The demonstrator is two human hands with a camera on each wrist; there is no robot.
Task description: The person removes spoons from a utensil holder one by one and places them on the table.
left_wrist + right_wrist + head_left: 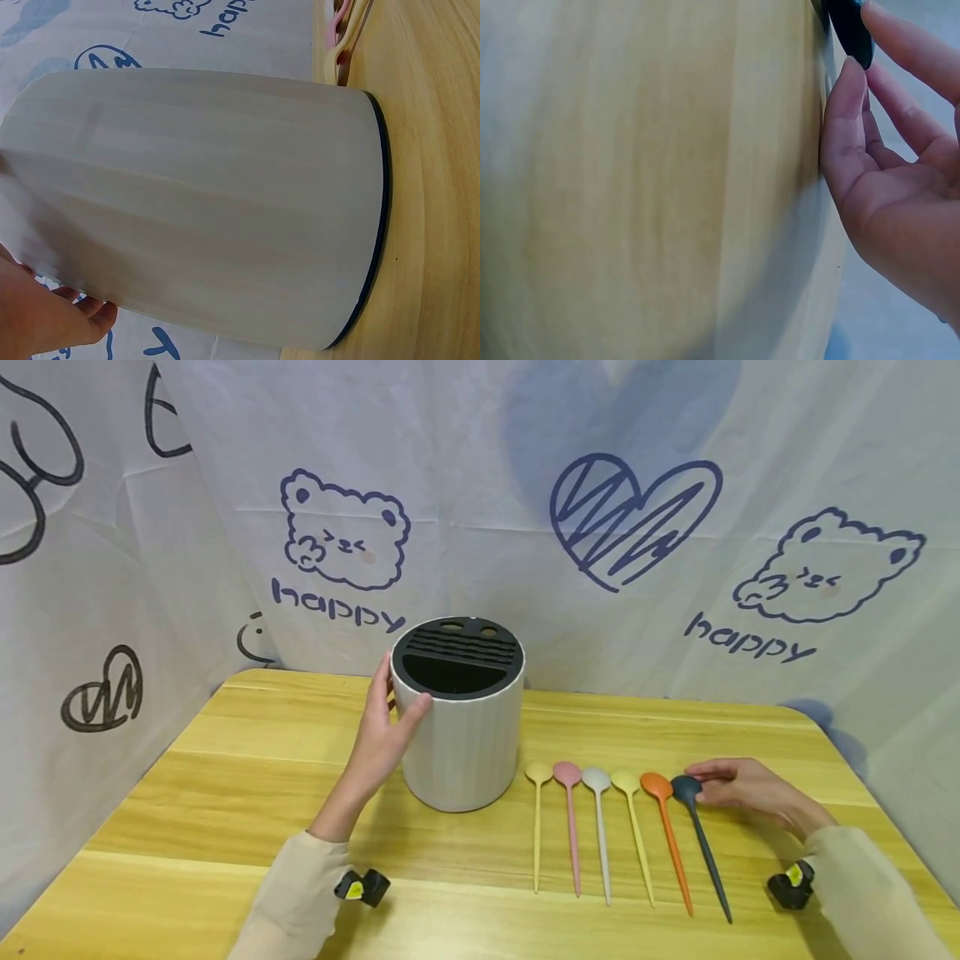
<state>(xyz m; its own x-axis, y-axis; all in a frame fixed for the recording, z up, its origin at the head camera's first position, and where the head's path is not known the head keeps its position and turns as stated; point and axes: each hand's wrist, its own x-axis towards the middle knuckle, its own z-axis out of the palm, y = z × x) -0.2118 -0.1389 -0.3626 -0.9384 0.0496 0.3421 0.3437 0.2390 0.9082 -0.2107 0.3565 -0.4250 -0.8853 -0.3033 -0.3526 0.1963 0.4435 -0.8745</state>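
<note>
A white, round utensil holder [461, 752] with a black slotted lid [465, 652] stands upright on the table. My left hand [382, 727] holds its upper left side, thumb on the front near the rim and fingers around the back. In the left wrist view its ribbed wall [210, 195] fills most of the picture. On the right, my right hand [750, 789] pinches the round head of a dark blue spoon [684, 787] between thumb and fingertips. The right wrist view shows the dark head [851, 34] at those fingertips; the spoon's handle is hidden there.
Left of the dark spoon, a row of spoons lies with handles toward me: orange [657, 786], yellow [625, 782], light grey [596, 779], pink [567, 773] and another yellow one [537, 772]. A printed cloth [480, 552] hangs behind the wooden table [225, 793].
</note>
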